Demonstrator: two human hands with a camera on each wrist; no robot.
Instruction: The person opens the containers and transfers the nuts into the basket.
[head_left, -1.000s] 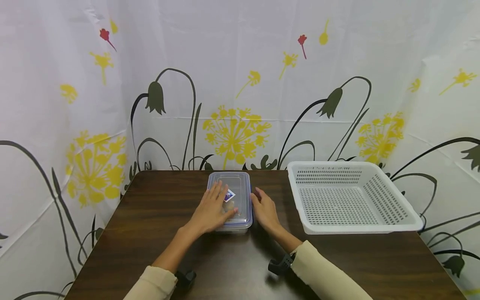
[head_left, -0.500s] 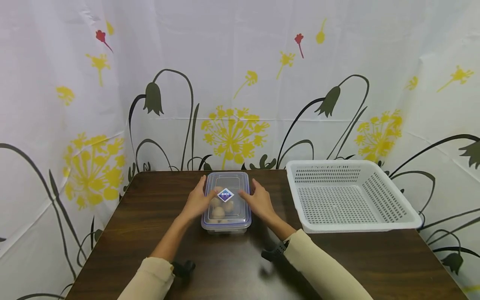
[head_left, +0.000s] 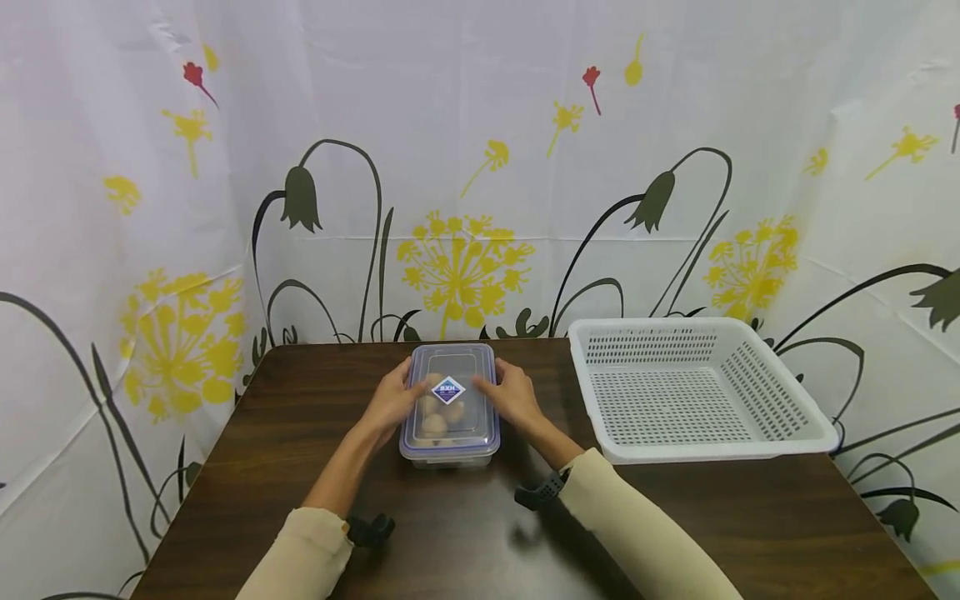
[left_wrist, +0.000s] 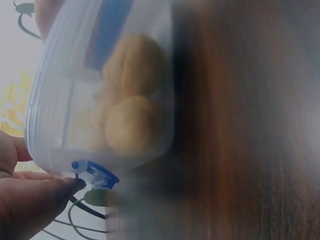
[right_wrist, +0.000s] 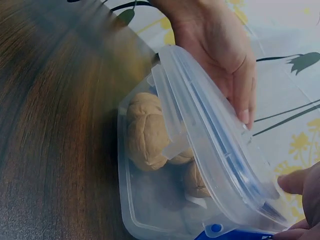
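Observation:
A clear plastic food container (head_left: pixel 450 459) with a blue-edged lid (head_left: pixel 468 367) and a diamond label stands on the table. Several walnuts (right_wrist: pixel 147 140) show inside, through its walls in both wrist views. My left hand (head_left: pixel 390 404) grips the lid's left edge, thumb on top and fingers down the side. My right hand (head_left: pixel 517 400) does the same at the right edge, its thumb reaching over the lid. A blue latch (left_wrist: pixel 97 172) sticks out from the container's far end in the left wrist view. In the right wrist view, a clear side latch (right_wrist: pixel 172 117) hangs over the wall.
A white perforated plastic basket (head_left: pixel 705 454) stands to the right of the container on the dark wooden table (head_left: pixel 435 542). Behind the table hangs a white curtain (head_left: pixel 480 100) printed with flowers. A black wrist strap (head_left: pixel 542 492) circles the right wrist.
My left hand has moved off the lid's top to its left edge, baring the label and walnuts. My right hand has closed in on the right edge, its thumb now over the lid.

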